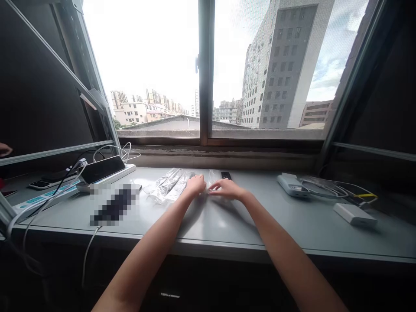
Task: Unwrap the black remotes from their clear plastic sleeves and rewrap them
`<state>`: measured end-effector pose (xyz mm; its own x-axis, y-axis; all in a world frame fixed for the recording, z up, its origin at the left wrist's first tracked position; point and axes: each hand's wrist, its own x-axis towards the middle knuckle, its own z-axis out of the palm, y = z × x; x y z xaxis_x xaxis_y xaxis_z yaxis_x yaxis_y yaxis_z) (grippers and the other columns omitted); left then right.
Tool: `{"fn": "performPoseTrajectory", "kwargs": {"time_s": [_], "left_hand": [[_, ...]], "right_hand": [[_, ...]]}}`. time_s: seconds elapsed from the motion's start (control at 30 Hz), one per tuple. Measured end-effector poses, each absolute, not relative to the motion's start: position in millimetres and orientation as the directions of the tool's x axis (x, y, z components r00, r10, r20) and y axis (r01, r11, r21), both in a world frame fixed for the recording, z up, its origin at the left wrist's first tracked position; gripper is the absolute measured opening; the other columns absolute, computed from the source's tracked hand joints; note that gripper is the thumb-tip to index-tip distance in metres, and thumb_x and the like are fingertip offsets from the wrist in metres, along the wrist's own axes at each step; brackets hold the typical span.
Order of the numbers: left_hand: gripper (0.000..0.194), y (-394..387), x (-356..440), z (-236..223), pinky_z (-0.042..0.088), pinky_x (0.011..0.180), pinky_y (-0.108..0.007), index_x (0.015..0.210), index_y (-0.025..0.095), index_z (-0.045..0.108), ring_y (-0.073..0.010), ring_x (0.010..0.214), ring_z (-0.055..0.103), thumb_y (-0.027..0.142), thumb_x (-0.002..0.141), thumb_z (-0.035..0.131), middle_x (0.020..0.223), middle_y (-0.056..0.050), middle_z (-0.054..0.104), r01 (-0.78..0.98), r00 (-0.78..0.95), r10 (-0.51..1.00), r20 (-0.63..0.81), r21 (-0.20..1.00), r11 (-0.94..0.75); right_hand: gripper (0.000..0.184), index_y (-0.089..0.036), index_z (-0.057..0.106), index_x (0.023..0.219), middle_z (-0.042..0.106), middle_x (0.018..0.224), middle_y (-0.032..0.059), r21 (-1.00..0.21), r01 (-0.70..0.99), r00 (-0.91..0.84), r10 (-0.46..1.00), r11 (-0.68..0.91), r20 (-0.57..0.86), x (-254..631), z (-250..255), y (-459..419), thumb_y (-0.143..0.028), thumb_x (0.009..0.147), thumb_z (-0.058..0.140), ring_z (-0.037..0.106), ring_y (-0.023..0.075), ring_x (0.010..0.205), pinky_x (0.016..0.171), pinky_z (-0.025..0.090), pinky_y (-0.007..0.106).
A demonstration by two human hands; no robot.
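Both of my hands are close together over the middle of the desk. My left hand (196,185) is closed, its fingers curled on thin clear plastic at the right edge of some crinkled clear plastic bags (167,185). My right hand (226,189) has its thumb and fingers drawn together at a piece of clear plastic film (213,177) between the hands; the exact grip is small and partly hidden. Just behind the right hand lies a black remote control (226,175) with small buttons, its near part covered by the hand.
Left on the desk (227,234) are a blurred-out dark object (115,204), a propped phone (102,169), a power strip (42,198) and loose cables. To the right sit a pale device (292,185), a white box (355,214) and bundled cable. Another person's hand (4,150) shows far left.
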<state>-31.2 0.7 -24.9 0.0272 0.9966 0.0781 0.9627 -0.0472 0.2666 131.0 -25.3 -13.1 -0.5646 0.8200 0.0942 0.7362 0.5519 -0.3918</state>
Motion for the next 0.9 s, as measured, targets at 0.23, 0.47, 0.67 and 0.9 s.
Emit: {"fn": "performPoseTrajectory", "kwargs": {"time_s": [0.23,0.47,0.67,0.9], "left_hand": [[0.035,9,-35,-25,0.042,0.089,-0.037,0.119,0.013,0.050,-0.0286,0.105,0.058,0.013,0.086,0.037,0.118,-0.021,0.056,0.752,-0.155,0.956,0.251,0.657,-0.051],[0.027,13,-24,-18,0.048,0.061,-0.022,0.106,0.013,0.058,-0.0125,0.054,0.058,0.009,0.088,0.039,0.061,-0.005,0.061,-0.054,0.001,0.992,-0.130,0.990,0.130],[0.071,7,-19,-15,0.054,0.056,-0.031,0.137,0.002,0.034,-0.0258,0.072,0.070,0.056,0.095,0.016,0.086,-0.020,0.068,-0.397,0.217,0.914,-0.342,0.825,0.402],[0.081,1,-13,-11,0.055,0.072,-0.035,0.135,0.005,0.042,-0.0256,0.081,0.068,0.065,0.091,0.013,0.094,-0.019,0.067,-0.639,0.261,0.965,-0.018,0.746,0.187]], "right_hand": [[0.039,-0.023,0.072,0.098,0.071,0.103,0.0058,-0.251,0.852,-0.429,0.888,0.459,0.166,124,-14,-28,-0.035,0.099,0.035,0.061,0.0220,0.100,0.080,0.040,0.029],[0.043,-0.015,0.068,0.082,0.065,0.088,0.0112,-0.494,0.761,-0.001,0.763,0.420,0.646,124,-22,-16,-0.032,0.098,0.032,0.060,0.0183,0.071,0.066,0.044,0.029],[0.041,-0.016,0.067,0.087,0.063,0.094,0.0105,-0.574,0.415,0.016,0.625,0.706,0.780,120,-18,-20,-0.043,0.096,0.038,0.062,0.0175,0.067,0.054,0.051,0.028],[0.022,-0.021,0.071,0.092,0.067,0.083,0.0035,-0.373,0.407,-0.265,0.498,0.834,0.825,110,-25,-25,-0.013,0.084,0.052,0.063,0.0172,0.073,0.065,0.050,0.027]]}}
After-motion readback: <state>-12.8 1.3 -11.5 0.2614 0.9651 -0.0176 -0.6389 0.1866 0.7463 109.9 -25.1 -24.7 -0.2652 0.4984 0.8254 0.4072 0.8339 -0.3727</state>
